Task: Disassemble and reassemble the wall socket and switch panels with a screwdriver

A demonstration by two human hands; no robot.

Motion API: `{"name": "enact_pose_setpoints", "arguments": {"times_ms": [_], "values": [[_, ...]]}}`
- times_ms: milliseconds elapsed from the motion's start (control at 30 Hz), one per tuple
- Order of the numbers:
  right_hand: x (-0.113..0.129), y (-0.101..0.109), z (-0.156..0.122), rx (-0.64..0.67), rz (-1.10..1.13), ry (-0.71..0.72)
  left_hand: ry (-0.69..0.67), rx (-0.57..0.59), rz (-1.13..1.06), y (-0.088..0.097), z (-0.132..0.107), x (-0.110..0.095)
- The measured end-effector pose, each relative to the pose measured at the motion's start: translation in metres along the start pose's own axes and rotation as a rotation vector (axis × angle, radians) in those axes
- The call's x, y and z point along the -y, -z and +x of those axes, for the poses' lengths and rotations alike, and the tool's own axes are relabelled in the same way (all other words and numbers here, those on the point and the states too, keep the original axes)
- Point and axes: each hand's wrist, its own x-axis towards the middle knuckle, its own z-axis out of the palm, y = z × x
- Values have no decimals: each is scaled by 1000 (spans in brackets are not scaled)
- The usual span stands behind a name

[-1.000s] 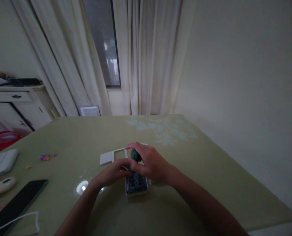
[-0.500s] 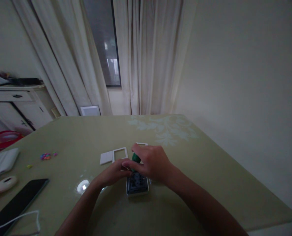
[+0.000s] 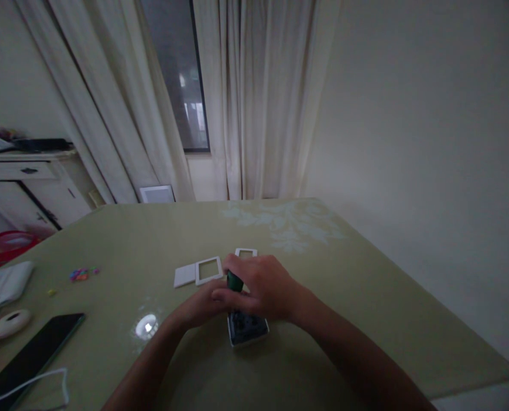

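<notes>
A green-handled tool, by its look a screwdriver, stands upright in my right hand, whose fingers wrap round the handle. Its shaft and tip are hidden. Below it lies a small block with a dark inside and a white rim, which looks like a wall switch. My left hand grips the far left end of this switch; its fingertips are mostly covered by my right hand. Just beyond the hands are a white square frame, a white plate beside it, and a second white frame.
On the left lie a dark phone, a white cable, a round white object, a white slab-like item and several small coloured pieces. A red basket stands past the table's left edge.
The wall switch has turned slightly and its near end has shifted right. My right hand has moved a little left and down, covering more of the switch and my left fingertips.
</notes>
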Motion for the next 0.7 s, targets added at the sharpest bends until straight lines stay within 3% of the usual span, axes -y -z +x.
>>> {"name": "enact_pose_setpoints", "arguments": {"times_ms": [100,333,700], "values": [[1,-1,-1,24,-28,-25,5,14,1,-2,-1,0],[3,5,0,113,144,204,-39,-7,11,-3,0,-15],[4,11,-4,173,186,270,-56,34,38,-2,-1,-16]]}}
